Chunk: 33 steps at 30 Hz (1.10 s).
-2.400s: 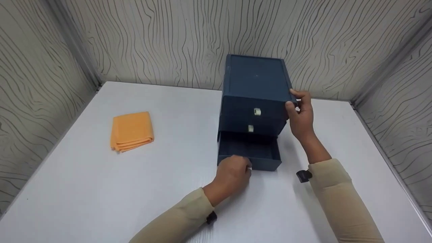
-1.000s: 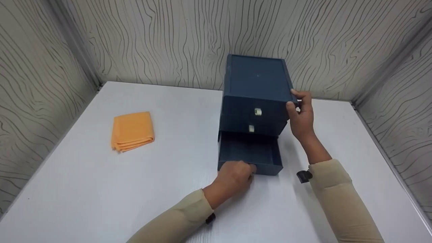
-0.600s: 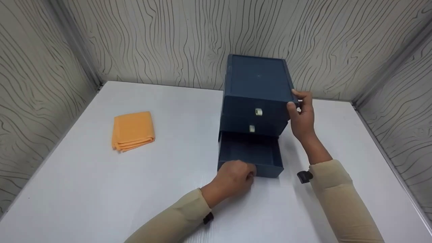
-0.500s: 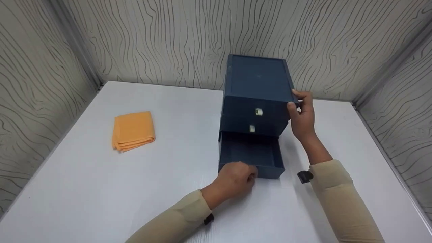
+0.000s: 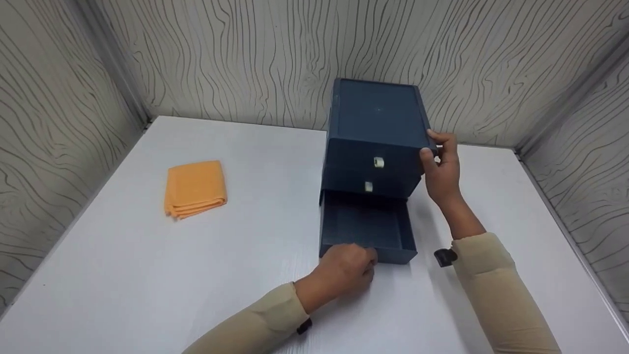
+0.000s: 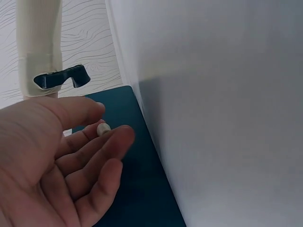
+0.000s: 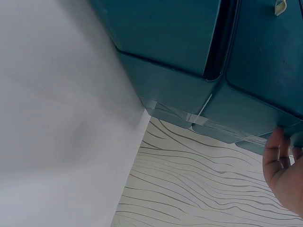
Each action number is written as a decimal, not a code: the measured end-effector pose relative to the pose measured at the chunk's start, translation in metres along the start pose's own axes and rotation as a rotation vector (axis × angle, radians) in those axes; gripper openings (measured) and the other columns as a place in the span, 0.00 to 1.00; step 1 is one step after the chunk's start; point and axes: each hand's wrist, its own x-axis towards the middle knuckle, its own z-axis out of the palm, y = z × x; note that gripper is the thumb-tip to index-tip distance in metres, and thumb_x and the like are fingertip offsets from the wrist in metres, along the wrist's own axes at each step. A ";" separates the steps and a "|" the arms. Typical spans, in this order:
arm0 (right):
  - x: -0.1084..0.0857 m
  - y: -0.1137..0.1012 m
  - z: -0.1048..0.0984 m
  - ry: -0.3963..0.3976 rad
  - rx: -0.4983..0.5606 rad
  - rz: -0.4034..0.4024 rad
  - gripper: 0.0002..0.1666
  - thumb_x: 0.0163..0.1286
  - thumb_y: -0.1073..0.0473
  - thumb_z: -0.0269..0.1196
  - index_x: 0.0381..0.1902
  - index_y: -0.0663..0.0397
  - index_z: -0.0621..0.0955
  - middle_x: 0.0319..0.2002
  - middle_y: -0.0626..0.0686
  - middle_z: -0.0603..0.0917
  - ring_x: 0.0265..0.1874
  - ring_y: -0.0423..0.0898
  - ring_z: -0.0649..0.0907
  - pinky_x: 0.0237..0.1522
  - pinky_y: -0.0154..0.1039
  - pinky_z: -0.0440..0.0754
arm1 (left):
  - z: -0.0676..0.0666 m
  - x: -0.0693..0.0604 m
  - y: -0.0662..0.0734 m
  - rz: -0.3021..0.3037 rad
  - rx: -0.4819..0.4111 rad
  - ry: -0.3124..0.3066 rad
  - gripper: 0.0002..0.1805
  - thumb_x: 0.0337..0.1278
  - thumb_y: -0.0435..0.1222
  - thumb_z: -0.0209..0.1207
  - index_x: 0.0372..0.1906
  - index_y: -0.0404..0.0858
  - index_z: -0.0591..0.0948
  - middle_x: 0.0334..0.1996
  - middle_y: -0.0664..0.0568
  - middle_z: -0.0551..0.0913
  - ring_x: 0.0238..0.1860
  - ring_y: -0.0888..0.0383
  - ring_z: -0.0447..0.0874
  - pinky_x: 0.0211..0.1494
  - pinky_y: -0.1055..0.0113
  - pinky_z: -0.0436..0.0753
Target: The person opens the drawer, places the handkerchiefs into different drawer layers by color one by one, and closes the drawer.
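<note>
A dark blue drawer unit point(image 5: 381, 115) stands at the back of the table, its bottom drawer point(image 5: 393, 255) pulled out and bare inside. My left hand point(image 5: 344, 270) is at that drawer's front; in the left wrist view, the fingers of my left hand point(image 6: 71, 156) curl round a small white knob point(image 6: 103, 128). My right hand point(image 5: 443, 172) grips the unit's top right front corner, thumb in front and fingers at the side. In the right wrist view, my right hand point(image 7: 286, 175) touches the unit's side point(image 7: 246, 116). The two upper drawers are closed.
A folded orange cloth point(image 5: 195, 189) lies on the white table point(image 5: 260, 206), left of the drawer unit. Walls with a wood-grain pattern point(image 5: 221, 59) enclose the back and both sides.
The bottom drawer has slid farther out toward me, with my left hand moving along at its front. My right hand has kept its grip on the unit's corner.
</note>
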 end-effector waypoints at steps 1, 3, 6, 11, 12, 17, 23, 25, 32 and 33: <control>0.000 -0.001 0.000 -0.002 0.002 -0.002 0.26 0.71 0.50 0.55 0.59 0.61 0.68 0.48 0.43 0.70 0.31 0.40 0.69 0.24 0.27 0.70 | -0.001 0.000 0.000 0.004 0.007 -0.003 0.06 0.56 0.36 0.60 0.36 0.47 0.85 0.24 0.58 0.86 0.18 0.69 0.75 0.20 0.77 0.72; 0.001 -0.001 0.000 -0.003 0.004 -0.008 0.26 0.71 0.49 0.55 0.58 0.61 0.68 0.48 0.43 0.70 0.30 0.40 0.69 0.23 0.27 0.70 | -0.003 0.000 0.000 0.003 0.013 -0.013 0.04 0.56 0.37 0.61 0.35 0.47 0.85 0.23 0.58 0.85 0.17 0.70 0.71 0.19 0.76 0.70; 0.002 -0.001 0.000 -0.003 -0.005 -0.017 0.26 0.71 0.48 0.55 0.58 0.60 0.69 0.48 0.44 0.71 0.29 0.39 0.70 0.23 0.27 0.70 | -0.009 -0.001 0.000 0.006 -0.007 0.008 0.05 0.55 0.42 0.62 0.36 0.49 0.85 0.22 0.60 0.84 0.17 0.70 0.70 0.19 0.76 0.69; 0.003 0.001 0.000 0.002 -0.011 -0.036 0.29 0.69 0.43 0.56 0.58 0.58 0.69 0.48 0.43 0.70 0.31 0.39 0.70 0.24 0.27 0.70 | -0.023 -0.002 -0.001 0.028 -0.099 0.073 0.13 0.52 0.49 0.64 0.42 0.52 0.84 0.29 0.65 0.87 0.28 0.73 0.80 0.24 0.78 0.72; 0.003 0.002 0.000 0.003 -0.009 -0.042 0.30 0.69 0.41 0.57 0.58 0.56 0.70 0.48 0.44 0.71 0.31 0.39 0.70 0.24 0.27 0.70 | -0.026 -0.002 -0.001 0.032 -0.111 0.077 0.14 0.51 0.50 0.64 0.43 0.52 0.83 0.31 0.65 0.87 0.30 0.73 0.81 0.24 0.78 0.72; 0.003 0.003 0.000 -0.005 -0.006 -0.043 0.30 0.69 0.41 0.57 0.58 0.56 0.70 0.48 0.43 0.70 0.30 0.39 0.70 0.26 0.27 0.70 | -0.037 -0.002 -0.004 0.038 -0.162 0.093 0.20 0.47 0.53 0.65 0.47 0.53 0.83 0.32 0.64 0.87 0.30 0.72 0.79 0.26 0.78 0.71; 0.001 0.002 0.000 0.001 -0.018 -0.013 0.30 0.69 0.43 0.56 0.59 0.58 0.68 0.49 0.42 0.69 0.33 0.38 0.70 0.28 0.28 0.70 | -0.044 -0.004 -0.010 0.078 -0.183 0.187 0.26 0.44 0.58 0.64 0.50 0.53 0.81 0.34 0.62 0.86 0.34 0.68 0.80 0.31 0.76 0.75; 0.001 0.002 -0.001 0.007 -0.030 -0.004 0.30 0.69 0.43 0.56 0.59 0.59 0.68 0.49 0.41 0.69 0.34 0.38 0.71 0.29 0.28 0.70 | -0.045 -0.005 -0.012 0.089 -0.180 0.222 0.27 0.45 0.60 0.63 0.51 0.54 0.81 0.38 0.62 0.86 0.38 0.66 0.81 0.34 0.74 0.77; -0.002 -0.016 0.003 0.000 -0.032 0.009 0.29 0.70 0.48 0.55 0.58 0.65 0.67 0.49 0.41 0.68 0.35 0.38 0.70 0.30 0.27 0.70 | -0.048 -0.006 -0.021 0.078 -0.197 0.260 0.32 0.48 0.64 0.58 0.56 0.52 0.79 0.51 0.60 0.82 0.51 0.61 0.78 0.52 0.63 0.79; -0.003 -0.022 0.004 -0.003 -0.026 0.011 0.30 0.70 0.48 0.56 0.58 0.65 0.67 0.49 0.41 0.68 0.36 0.38 0.70 0.30 0.27 0.71 | -0.048 -0.006 -0.023 0.069 -0.200 0.257 0.33 0.48 0.64 0.58 0.57 0.52 0.79 0.53 0.60 0.81 0.54 0.60 0.77 0.55 0.61 0.78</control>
